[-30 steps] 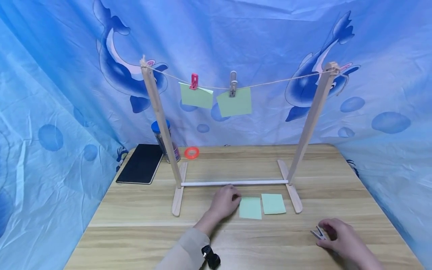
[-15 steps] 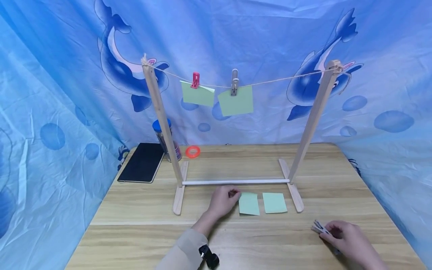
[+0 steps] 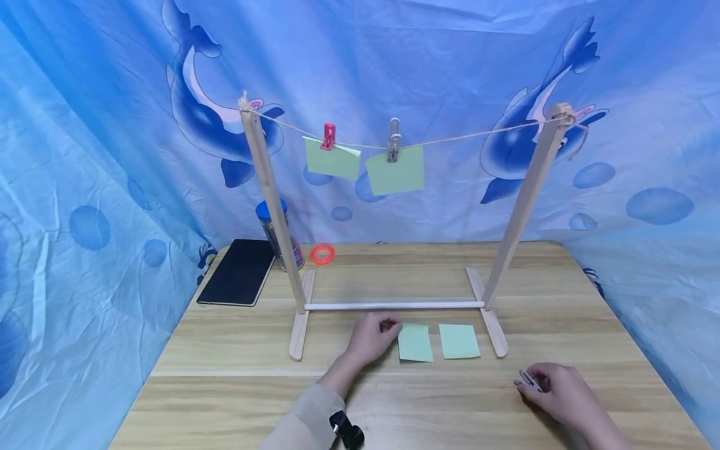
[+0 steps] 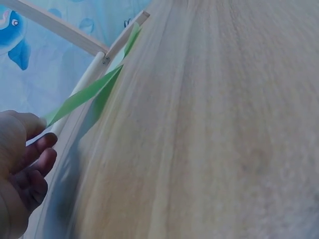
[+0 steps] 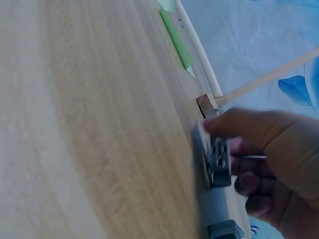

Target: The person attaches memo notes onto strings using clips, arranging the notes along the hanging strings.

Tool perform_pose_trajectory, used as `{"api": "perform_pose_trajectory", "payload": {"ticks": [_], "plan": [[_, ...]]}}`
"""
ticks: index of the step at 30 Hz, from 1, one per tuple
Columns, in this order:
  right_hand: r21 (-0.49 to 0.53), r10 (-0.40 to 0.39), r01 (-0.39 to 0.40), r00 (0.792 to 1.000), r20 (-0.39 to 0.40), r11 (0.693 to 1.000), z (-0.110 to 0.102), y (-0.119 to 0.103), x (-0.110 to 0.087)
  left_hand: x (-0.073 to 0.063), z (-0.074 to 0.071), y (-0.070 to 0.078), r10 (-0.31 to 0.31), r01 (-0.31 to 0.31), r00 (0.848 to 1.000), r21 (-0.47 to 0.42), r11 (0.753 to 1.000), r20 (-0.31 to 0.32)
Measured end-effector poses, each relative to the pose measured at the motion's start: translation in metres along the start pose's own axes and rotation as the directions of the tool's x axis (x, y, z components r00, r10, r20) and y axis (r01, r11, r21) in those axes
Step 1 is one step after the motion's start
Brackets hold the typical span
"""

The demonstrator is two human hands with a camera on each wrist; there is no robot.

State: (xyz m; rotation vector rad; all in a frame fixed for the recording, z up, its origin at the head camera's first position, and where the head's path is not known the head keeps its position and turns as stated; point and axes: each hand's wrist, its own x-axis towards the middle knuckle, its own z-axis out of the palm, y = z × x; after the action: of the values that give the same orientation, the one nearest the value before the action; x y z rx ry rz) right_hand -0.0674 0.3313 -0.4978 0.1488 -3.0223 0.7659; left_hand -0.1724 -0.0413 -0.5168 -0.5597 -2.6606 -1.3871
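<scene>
My left hand [image 3: 371, 337] pinches the left edge of a pale green sticky note [image 3: 415, 342]. In the left wrist view that edge of the note [image 4: 82, 97] is raised off the wood between thumb and finger. Another green sticky note [image 3: 459, 341] lies flat just to the right. Over the table's right side, my right hand [image 3: 562, 390] holds a grey clothespin [image 5: 219, 162] between thumb and fingers, close over the wood. Part of a second grey clip [image 5: 225, 230] shows at the bottom of the right wrist view.
Behind the notes stands a wooden frame [image 3: 517, 203] with a white crossbar [image 3: 394, 306]. From its string hang two green notes, under a red clip [image 3: 329, 135] and a grey clip [image 3: 394, 140]. A black notebook [image 3: 237, 273], blue-lidded jar [image 3: 264, 210] and red ring [image 3: 322, 254] sit at back left.
The note by my left hand has shifted slightly left and its edge has come up. The clothespin has turned in my right hand, which moved a little right and then back left.
</scene>
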Motion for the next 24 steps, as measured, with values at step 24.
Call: {"api": "perform_pose_trajectory", "payload": {"ticks": [24], "plan": [[0.283,-0.204,0.372,0.851,-0.484,0.884,-0.039,-0.045,0.021,0.033,-0.047,0.078,0.163,-0.204,0.966,-0.206,0.957,-0.198]]}}
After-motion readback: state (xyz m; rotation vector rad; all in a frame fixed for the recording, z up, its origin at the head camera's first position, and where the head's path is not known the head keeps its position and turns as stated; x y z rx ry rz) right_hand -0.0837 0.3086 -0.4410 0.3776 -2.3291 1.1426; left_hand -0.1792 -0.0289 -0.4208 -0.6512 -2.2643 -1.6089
